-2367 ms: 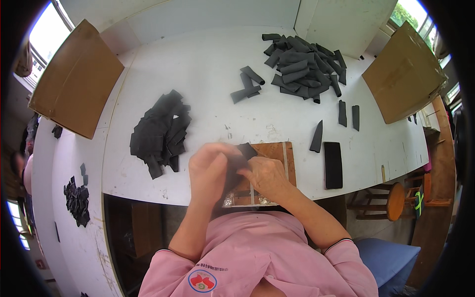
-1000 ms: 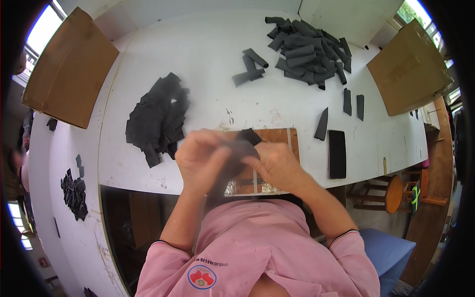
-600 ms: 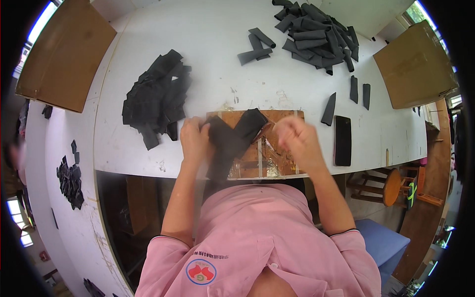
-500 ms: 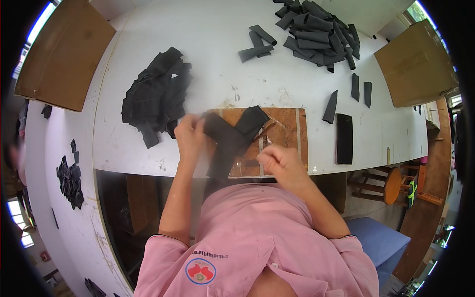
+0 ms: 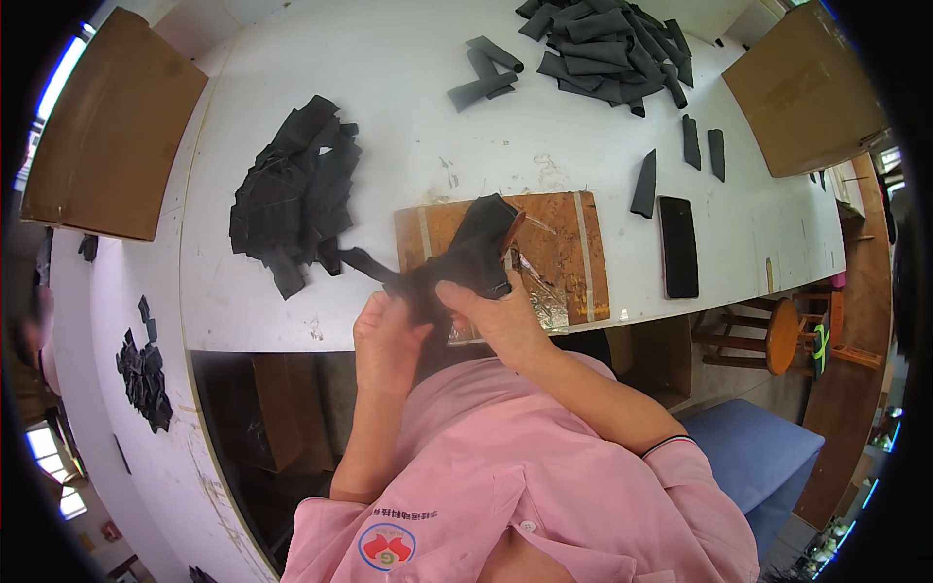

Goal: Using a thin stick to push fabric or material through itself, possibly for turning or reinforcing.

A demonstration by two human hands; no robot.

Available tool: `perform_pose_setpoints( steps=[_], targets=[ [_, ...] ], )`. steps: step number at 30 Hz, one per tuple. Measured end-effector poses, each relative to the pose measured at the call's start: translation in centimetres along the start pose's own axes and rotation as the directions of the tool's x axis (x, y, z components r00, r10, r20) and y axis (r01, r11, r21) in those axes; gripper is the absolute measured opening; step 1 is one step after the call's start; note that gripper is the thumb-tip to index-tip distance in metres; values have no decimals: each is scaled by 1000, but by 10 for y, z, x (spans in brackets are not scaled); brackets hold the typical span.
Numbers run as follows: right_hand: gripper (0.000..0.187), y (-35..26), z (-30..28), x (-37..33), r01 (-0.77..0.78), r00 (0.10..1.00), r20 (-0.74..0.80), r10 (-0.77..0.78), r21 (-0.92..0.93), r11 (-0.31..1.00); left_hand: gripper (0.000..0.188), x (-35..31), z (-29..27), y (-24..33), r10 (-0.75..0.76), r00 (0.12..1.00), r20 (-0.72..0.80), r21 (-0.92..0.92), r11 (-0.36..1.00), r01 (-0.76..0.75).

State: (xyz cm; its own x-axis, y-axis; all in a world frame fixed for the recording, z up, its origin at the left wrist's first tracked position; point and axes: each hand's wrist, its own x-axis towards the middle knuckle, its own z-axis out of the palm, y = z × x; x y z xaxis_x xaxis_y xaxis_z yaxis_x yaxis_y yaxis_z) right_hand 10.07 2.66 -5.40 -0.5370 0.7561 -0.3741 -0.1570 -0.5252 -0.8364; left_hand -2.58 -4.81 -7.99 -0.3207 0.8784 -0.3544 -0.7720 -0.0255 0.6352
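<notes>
Person in a pink shirt (image 5: 505,486) stands at the near edge of a white table (image 5: 389,58). Both hands are raised together just above the table's edge, over the near left corner of a brown wooden board (image 5: 559,248).

Left hand (image 5: 389,335): fingers curled, closed around the lower end of a black fabric piece (image 5: 466,257). Right hand (image 5: 496,311): thumb and fingers pinch the same piece from the other side, just beside the left hand; the two hands nearly touch.

The black fabric piece runs up from the hands over the board, its upper end folded and resting near the board's middle. A thin tail of it trails left toward a loose heap of black fabric pieces (image 5: 292,194) lying on the table left of the board.

A crumpled bit of clear plastic or foil (image 5: 539,301) lies on the board's near side, just right of the right hand.

Far side of the table: a pile of black rolled strips (image 5: 603,44), with a couple of strays (image 5: 481,83) nearer. Right of the board, a flat black rectangular thing (image 5: 678,246) and three single black strips (image 5: 680,155).

Cardboard boxes sit at the left (image 5: 112,126) and right (image 5: 797,87) ends. A round wooden stool (image 5: 782,335) stands beyond the table's right side.
</notes>
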Motion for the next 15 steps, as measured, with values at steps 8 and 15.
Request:
perform_pose_setpoints(
  steps=[8,15],
  targets=[
    [15,7,-9,-5,415,864,-28,-502,-524,744,13,5,11,-10,109,993,-51,322,943,-87],
    [17,7,-30,-12,499,643,142,-753,-823,272,19,-5,37,-12,419,907,49,773,559,-300]
  ],
)
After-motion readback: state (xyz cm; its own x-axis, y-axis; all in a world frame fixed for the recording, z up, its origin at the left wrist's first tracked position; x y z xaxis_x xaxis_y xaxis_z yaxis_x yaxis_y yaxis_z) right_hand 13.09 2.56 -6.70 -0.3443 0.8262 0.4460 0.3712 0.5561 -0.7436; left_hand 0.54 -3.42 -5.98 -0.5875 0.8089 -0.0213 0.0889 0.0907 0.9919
